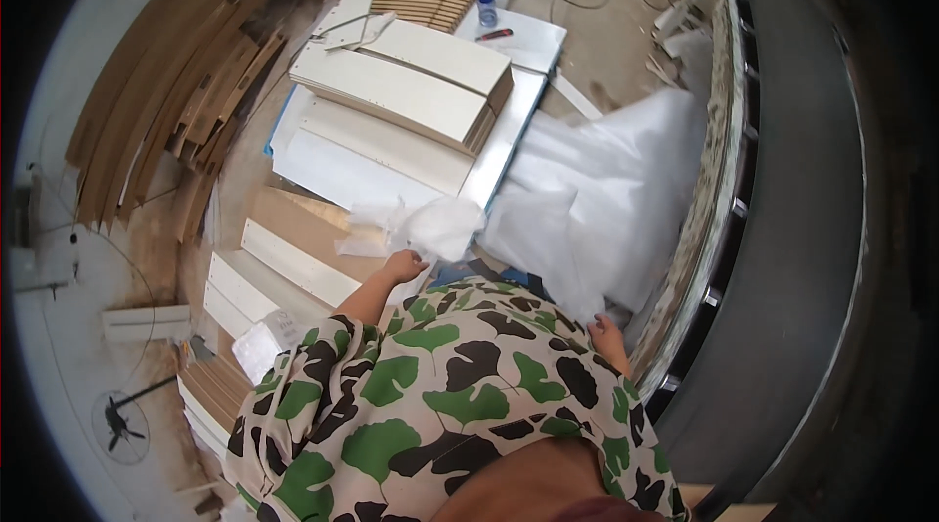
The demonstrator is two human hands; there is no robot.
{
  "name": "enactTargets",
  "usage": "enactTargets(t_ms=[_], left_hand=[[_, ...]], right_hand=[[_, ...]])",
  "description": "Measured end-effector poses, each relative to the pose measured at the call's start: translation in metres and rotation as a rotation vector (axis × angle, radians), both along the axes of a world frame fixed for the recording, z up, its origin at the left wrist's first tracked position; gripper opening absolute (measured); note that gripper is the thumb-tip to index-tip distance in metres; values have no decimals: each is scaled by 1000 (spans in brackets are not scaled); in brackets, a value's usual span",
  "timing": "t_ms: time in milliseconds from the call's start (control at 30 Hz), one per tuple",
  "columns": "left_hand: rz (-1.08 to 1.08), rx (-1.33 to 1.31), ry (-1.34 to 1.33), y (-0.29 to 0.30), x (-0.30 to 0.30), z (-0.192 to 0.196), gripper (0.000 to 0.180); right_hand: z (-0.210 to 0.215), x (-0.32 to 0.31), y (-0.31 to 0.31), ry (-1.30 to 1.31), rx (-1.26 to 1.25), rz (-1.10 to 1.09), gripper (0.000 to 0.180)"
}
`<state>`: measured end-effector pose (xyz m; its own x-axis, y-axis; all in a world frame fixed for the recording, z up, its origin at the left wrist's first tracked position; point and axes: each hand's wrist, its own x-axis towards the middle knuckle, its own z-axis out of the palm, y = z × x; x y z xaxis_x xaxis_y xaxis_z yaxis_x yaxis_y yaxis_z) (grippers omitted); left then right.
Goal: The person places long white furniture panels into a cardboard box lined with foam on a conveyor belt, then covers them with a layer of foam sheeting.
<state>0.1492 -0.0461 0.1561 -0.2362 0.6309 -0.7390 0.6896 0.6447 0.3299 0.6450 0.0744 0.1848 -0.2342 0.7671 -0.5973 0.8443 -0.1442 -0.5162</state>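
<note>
- Left hand point(403, 266): left of the foam sheet point(616, 170), fingers curled; cannot tell if gripping.
- Right hand point(604, 334): by the foam sheet's near edge; cannot tell its grip.
- Crumpled wrap point(445, 228): left of the foam sheet.

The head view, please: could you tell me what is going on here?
A person's left hand is beside crumpled white wrap, and the right hand is near a white plastic sheet; whether either grips anything is unclear. A stack of white boards rests ahead, with a bottle beyond it.
</note>
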Motion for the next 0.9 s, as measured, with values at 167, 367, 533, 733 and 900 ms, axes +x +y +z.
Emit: enactTargets(t_ms=[167, 367, 533, 733, 900], left_hand=[[379, 269, -182, 78, 20, 29, 34], [35, -130, 88, 105, -7, 22, 41], [-182, -252, 8, 186, -26, -23, 42], [-296, -106, -65, 426, -42, -56, 37], [177, 432, -52, 648, -48, 25, 36]], right_hand=[[4, -11, 122, 25, 97, 174, 39], [55, -93, 258, 210, 189, 139, 34], [111, -117, 371, 343, 254, 22, 29], [115, -100, 533, 210, 638, -159, 23], [105, -109, 608, 66, 229, 15, 30]])
